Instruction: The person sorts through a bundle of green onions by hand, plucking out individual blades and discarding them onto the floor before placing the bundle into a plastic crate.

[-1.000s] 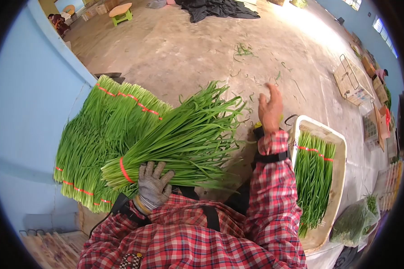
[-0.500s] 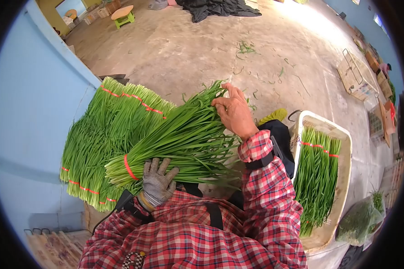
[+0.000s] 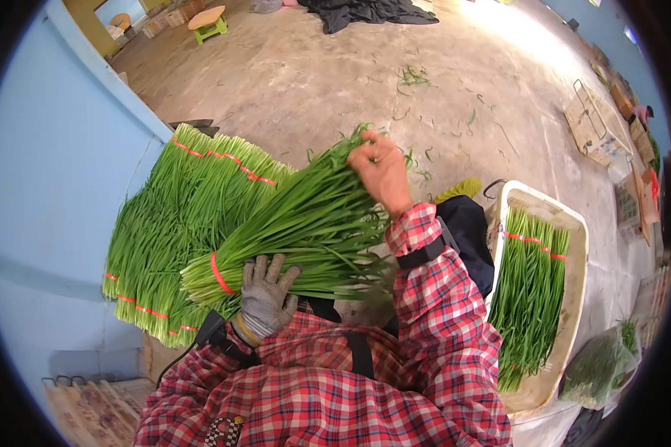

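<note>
**Two hands on one banded bunch of long green leaves**

The bunch lies slantwise across the person's lap, cut ends low at the left and leaf tips fanning up to the right, with a red band around it near the cut ends. The left hand (in a grey knit glove) rests flat on the stalks just right of the band, fingers spread wide. The right hand, bare, sits at the far end of the bunch, its fingers curled together and closed on the leaf tips. Just behind the bunch and touching it, a stack of banded bunches leans against a blue wall. To the right, a pale tray holds more banded leaves, and a clear bag of greens lies near its lower end. Loose green scraps dot the concrete floor beyond.
</note>
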A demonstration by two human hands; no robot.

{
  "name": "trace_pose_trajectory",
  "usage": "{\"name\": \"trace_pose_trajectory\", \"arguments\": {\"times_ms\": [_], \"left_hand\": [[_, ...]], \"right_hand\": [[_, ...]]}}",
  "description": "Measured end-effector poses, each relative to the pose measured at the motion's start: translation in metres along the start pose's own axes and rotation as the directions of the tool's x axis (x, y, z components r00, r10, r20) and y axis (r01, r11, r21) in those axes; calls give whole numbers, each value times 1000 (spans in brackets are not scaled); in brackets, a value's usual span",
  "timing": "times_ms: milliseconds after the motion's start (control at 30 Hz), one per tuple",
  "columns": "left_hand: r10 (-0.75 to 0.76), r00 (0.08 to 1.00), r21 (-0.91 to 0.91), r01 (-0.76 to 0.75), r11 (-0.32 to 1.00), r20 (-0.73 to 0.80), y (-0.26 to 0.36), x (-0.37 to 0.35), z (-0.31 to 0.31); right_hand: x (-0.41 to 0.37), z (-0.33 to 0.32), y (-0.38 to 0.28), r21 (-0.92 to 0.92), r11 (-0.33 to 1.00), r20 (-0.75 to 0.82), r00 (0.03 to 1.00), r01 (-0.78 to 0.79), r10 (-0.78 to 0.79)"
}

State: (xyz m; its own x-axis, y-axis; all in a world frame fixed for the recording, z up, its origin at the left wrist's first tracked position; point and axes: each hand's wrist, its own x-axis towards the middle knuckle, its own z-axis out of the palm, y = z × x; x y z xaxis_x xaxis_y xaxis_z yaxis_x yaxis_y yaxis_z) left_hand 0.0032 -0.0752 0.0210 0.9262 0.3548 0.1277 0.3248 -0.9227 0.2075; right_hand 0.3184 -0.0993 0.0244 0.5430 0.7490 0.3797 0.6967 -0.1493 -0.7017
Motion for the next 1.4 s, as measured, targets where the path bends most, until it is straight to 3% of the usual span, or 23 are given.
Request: {"name": "trace_pose_trajectory", "arguments": {"times_ms": [67,133,200,233,300,333,400,467,533,600,667,767,933,1000,1133,1233,1400], "left_hand": [[-72,997,85,70,994,15,2,-2,-1],[-104,993,80,100,992,51,-2,-8,7],[-139,990,114,139,984,-5,-3,-7,8],[-172,985,11,172,985,33,-1,-5,1],[-150,988,3,150,989,30,-7,-9,3],[-132,991,-7,132,991,7,-8,-10,3],[-137,990,-27,138,990,26,-8,-11,3],[-124,992,-57,123,991,-14,-8,-13,3],[-118,993,-67,119,991,11,-8,-13,2],[-106,994,-67,105,992,-9,-12,-16,5],[-77,996,-64,74,995,-46,-13,-17,5],[-37,998,-60,35,998,-43,-7,-11,3],[-27,999,-65,24,998,-37,-4,-6,0],[-17,999,-87,13,996,-42,-2,-8,6],[-4,996,-75,-2,997,-86,-10,-16,11],[20,969,-88,-43,995,-248,-19,-27,24],[16,962,-151,-59,987,-271,-19,-25,24]], "right_hand": [[10,-4,12,458,889,-268,949,-25,165],[14,-43,8,513,855,-340,897,-74,282],[5,-75,30,533,829,-336,857,-168,390],[-5,-87,49,538,822,-331,851,-185,408],[-28,-106,76,389,918,-360,903,-81,233],[-43,-110,81,393,914,-362,898,-98,252],[-78,-117,84,131,972,-322,919,-197,230],[-109,-119,86,118,950,-262,914,-289,310],[-141,-117,97,326,898,-263,884,-296,387],[-165,-119,96,347,881,-253,873,-322,418],[-178,-113,81,613,688,-105,823,-389,558],[-178,-97,43,565,741,-114,855,-363,506],[-165,-85,2,530,759,25,901,-379,433],[-167,-93,4,648,699,-24,909,-302,416],[-190,-126,21,725,612,-91,837,-315,539],[-222,-141,41,758,573,-123,794,-312,595],[-256,-150,50,777,537,-160,721,-329,674]]}}
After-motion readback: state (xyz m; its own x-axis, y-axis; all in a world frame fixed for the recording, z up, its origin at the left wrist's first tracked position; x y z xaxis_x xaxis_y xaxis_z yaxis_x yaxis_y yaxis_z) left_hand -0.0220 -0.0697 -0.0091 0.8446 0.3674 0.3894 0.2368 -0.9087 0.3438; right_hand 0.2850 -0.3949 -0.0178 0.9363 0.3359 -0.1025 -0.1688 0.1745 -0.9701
